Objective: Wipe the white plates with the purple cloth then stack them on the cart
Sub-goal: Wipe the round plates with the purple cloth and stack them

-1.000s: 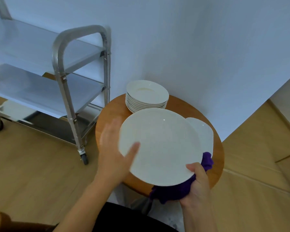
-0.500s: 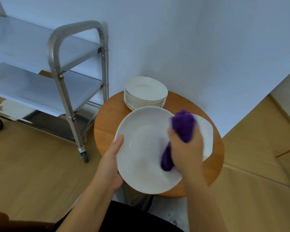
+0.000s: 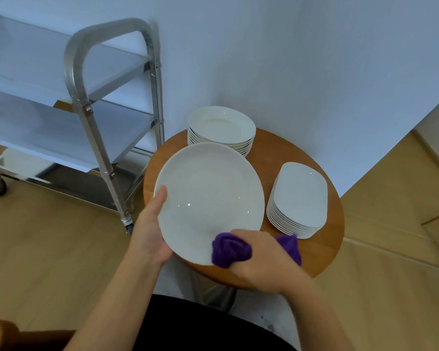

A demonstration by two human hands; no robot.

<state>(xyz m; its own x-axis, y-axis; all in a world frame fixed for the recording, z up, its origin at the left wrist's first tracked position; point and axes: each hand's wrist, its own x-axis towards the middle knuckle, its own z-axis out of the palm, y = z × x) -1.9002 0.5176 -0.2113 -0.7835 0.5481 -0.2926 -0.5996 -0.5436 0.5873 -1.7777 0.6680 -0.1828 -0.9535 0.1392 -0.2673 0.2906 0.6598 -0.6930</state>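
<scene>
Left grip (image 3: 151, 233) clasps white plate (image 3: 209, 196); right grip (image 3: 257, 259) bunches purple cloth (image 3: 230, 250) against its rim.

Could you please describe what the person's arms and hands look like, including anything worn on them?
Both forearms are bare right up to the bottom edge of the picture, so no sleeves show. The left hand and the right hand wear no gloves, and no rings, watch or bracelet can be seen on them. A dark, black-looking garment shows between the arms at the bottom edge.
</scene>
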